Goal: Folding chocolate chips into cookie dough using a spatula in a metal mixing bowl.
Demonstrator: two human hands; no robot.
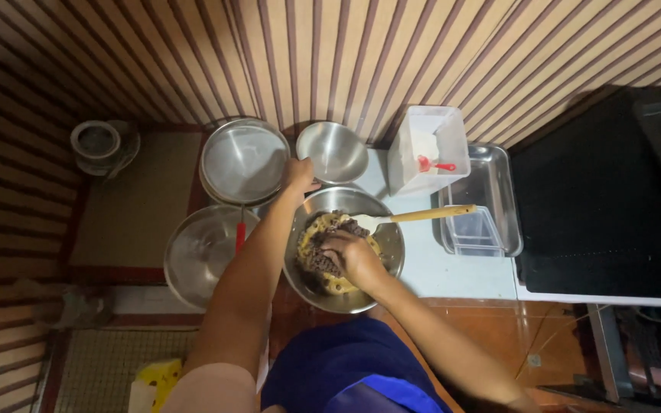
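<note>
Mixing bowl (389,252): steel, on the pale counter (453,271) right in front of us, between a big steel bowl (200,256) on our left and a steel tray (499,191) on our right.
Left hand (298,176): we grip the mixing bowl's far rim, fingers closed on the edge.
Right hand (353,256): down inside the bowl, fingers curled into the mix (323,264), grasping a clump.
Mix: lumpy, yellow dough with dark brown bits, fills the bowl's left half, under and around our right hand.
Spatula (415,216): wooden handle, pale blade resting in the bowl just past our right hand, handle sticking out to the right; we don't touch it.
Behind: two more steel bowls (332,149), white tub (430,145) with a red scoop (434,164).
</note>
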